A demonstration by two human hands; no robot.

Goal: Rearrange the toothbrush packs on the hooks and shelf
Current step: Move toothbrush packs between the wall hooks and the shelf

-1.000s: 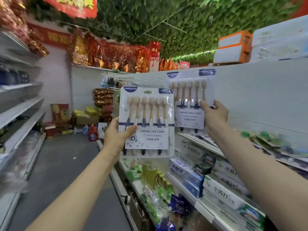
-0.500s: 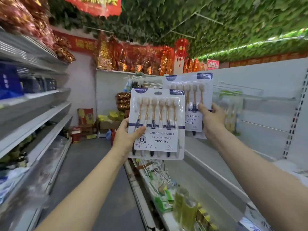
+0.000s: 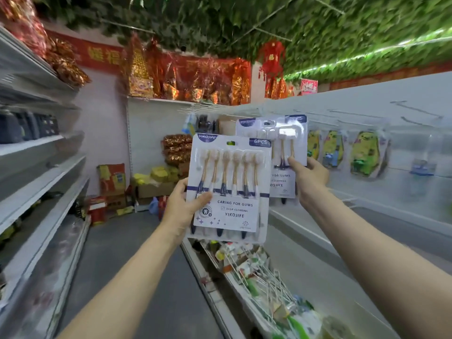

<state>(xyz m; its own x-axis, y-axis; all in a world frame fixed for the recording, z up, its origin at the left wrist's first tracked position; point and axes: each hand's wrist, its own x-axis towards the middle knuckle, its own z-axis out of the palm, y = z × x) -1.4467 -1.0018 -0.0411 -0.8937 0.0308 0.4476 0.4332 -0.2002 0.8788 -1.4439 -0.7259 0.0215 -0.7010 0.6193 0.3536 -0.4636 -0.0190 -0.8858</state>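
Rear pack [image 3: 291, 133] nearer hooks [image 3: 415, 108], in right hand [image 3: 310, 179]; front pack [image 3: 230, 192], left hand [image 3: 183, 209].

Gripped the front toothbrush pack [image 3: 230, 184] at its lower left edge with the left hand [image 3: 181, 211], thumb laid across the printed face. Held it upright and facing the camera: a white card under a clear blister, six brushes side by side with heads up, white bristles, golden necks and dark blue handles, marked "6PCS" at the top right and "CARING FOR GUMS", "YIKOJIFE" on the label below. Pinched the rear toothbrush pack [image 3: 289, 133], of the same design, at its right side with the right hand [image 3: 310, 182]. Raised it higher and further right, its left part hidden behind the front one. Had neither pack on the blurred wire hooks [image 3: 415, 110] nor on the white shelf [image 3: 318, 232] beneath.
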